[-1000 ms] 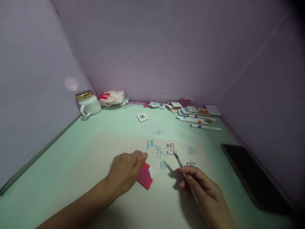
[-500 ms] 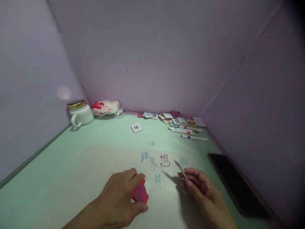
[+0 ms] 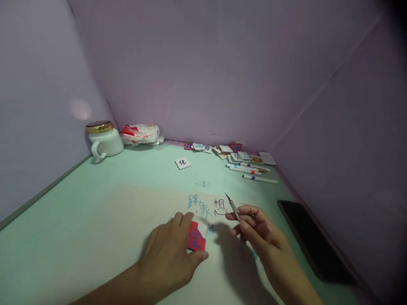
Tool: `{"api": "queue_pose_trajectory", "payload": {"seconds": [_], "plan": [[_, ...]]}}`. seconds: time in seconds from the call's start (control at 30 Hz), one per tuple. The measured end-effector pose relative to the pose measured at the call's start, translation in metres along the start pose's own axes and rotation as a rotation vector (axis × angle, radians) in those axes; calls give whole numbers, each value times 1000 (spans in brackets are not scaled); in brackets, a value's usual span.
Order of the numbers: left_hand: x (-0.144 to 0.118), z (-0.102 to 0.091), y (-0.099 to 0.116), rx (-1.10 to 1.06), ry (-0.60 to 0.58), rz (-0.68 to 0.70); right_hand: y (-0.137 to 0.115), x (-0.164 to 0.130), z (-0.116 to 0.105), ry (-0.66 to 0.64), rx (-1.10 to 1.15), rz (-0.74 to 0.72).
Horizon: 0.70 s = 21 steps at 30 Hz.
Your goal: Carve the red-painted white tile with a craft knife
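Observation:
My left hand point(image 3: 168, 256) grips a small red card point(image 3: 196, 238) between thumb and fingers, low over the white paper sheet point(image 3: 127, 216). Purple strokes mark the card's face, and its right edge has a jagged notch. My right hand point(image 3: 263, 237) pinches a thin metal craft knife point(image 3: 234, 208) like a pen, the blade pointing up and to the left, apart from the card. Blue and purple handwritten characters point(image 3: 219, 206) show on the sheet just beyond both hands. Some of the writing is hidden behind my right hand and its shadow.
A dark phone point(image 3: 313, 241) lies to the right. Marker pens point(image 3: 259, 179) and a pile of small cards point(image 3: 235, 156) sit at the back right. One white card point(image 3: 182, 163) lies alone. A lidded white mug point(image 3: 106, 142) and a tissue pack point(image 3: 141, 134) stand back left.
My left hand has shifted right and slightly up with the red card. The craft knife and my right hand have moved left and up, closer to the card.

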<state>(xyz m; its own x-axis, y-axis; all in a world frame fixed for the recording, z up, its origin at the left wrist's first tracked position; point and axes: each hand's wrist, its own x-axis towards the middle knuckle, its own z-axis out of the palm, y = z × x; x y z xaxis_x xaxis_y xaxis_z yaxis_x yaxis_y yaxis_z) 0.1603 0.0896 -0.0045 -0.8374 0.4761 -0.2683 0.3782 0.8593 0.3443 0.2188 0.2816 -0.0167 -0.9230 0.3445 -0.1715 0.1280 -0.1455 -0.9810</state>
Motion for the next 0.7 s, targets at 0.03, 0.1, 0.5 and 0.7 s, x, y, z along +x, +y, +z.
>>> {"api": "queue_pose_trajectory", "payload": {"seconds": [0.03, 0.1, 0.5, 0.7], "plan": [[-1, 1, 0, -7, 8, -23, 7, -3, -2, 28, -78, -18], [-1, 6, -3, 10, 42, -26, 19, -7, -4, 70, -250, -47], [-8, 34, -17, 66, 396, 323, 42, -15, 5, 73, -713, -256], [-8, 35, -18, 41, 457, 416, 42, -18, 7, 132, -885, -340]]}}
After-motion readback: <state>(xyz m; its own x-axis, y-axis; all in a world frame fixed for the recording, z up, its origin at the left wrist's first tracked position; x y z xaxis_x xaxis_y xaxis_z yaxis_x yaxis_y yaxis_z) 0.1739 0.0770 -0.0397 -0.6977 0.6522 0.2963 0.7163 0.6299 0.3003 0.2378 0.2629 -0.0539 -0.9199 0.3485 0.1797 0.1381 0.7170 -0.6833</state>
